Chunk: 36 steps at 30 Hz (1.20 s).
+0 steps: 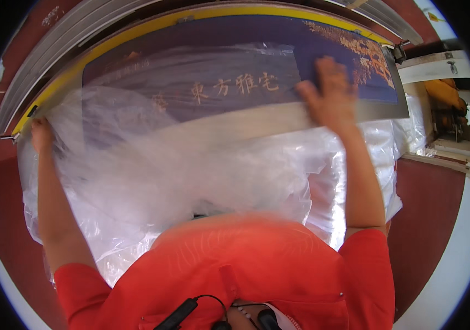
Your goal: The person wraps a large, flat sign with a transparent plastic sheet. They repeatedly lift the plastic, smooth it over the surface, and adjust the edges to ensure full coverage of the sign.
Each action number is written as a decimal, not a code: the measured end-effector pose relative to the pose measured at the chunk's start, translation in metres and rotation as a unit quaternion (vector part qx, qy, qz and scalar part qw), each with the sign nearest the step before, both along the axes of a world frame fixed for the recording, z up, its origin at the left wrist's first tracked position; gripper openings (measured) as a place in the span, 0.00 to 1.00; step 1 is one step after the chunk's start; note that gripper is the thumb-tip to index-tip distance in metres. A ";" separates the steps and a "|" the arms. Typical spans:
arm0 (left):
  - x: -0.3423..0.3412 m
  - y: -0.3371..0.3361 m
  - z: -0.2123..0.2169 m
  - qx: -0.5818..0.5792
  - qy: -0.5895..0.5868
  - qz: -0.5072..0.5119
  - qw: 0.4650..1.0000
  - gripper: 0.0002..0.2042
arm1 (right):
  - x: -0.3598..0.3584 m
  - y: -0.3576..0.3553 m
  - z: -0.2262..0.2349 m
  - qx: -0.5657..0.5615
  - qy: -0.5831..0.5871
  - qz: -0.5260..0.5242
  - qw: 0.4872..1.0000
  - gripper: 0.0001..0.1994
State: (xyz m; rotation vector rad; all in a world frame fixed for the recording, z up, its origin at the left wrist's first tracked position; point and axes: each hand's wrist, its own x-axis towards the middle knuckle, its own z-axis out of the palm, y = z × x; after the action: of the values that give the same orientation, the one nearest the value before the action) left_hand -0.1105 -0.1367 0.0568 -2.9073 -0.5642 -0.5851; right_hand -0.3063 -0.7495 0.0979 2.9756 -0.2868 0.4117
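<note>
A long dark blue printed panel (pixel 235 36) with light lettering and a golden tree pattern lies in front of me, its pale border along the near side. Clear plastic film (pixel 136 165), cloudy and wrinkled, covers its left and middle part and drapes toward my body. At the panel's left corner my left hand (pixel 41 135) is closed on the edge of the film, with its fingertips partly hidden. My right hand (pixel 331 93), slightly blurred, is open with its fingers spread over the right part of the panel, just beyond the film's edge; whether it touches is unclear.
A yellow strip (pixel 152 23) runs along the panel's far side, with grey metal rails (pixel 75 41) behind it. More shiny plastic (pixel 328 181) lies beneath at the near right. A white frame (pixel 438 69) and machine parts (pixel 452 124) stand at the right, above a dark red floor (pixel 430 203).
</note>
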 end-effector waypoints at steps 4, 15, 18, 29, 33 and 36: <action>0.005 0.005 -0.006 -0.074 0.027 0.043 0.996 0.19 | -0.089 -0.103 0.008 -0.001 -0.124 -0.011 0.992 0.12; 0.034 0.042 -0.022 -0.091 0.064 -0.003 0.994 0.19 | -0.229 0.052 -0.119 0.332 0.260 0.033 0.906 0.10; 0.029 0.059 -0.028 -0.087 0.048 -0.002 0.995 0.20 | -0.203 -0.045 -0.038 0.277 -0.029 -0.103 0.955 0.06; 0.023 0.048 -0.035 -0.153 -0.002 -0.136 0.979 0.16 | -0.178 -0.167 0.071 0.658 -0.230 -0.240 0.676 0.14; 0.016 0.026 -0.033 -0.177 -0.040 -0.236 0.955 0.14 | -0.119 -0.147 0.200 -0.321 -0.112 -0.188 0.921 0.16; -0.014 0.051 -0.018 -0.151 -0.050 -0.202 0.966 0.13 | -0.043 -0.043 0.161 -0.268 -0.242 0.226 0.905 0.19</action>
State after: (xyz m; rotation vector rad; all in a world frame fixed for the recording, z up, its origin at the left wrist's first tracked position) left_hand -0.1242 -0.0852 0.0385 -3.3253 -0.0639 -0.7551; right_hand -0.3491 -0.7924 0.2588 2.3290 0.4272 1.0815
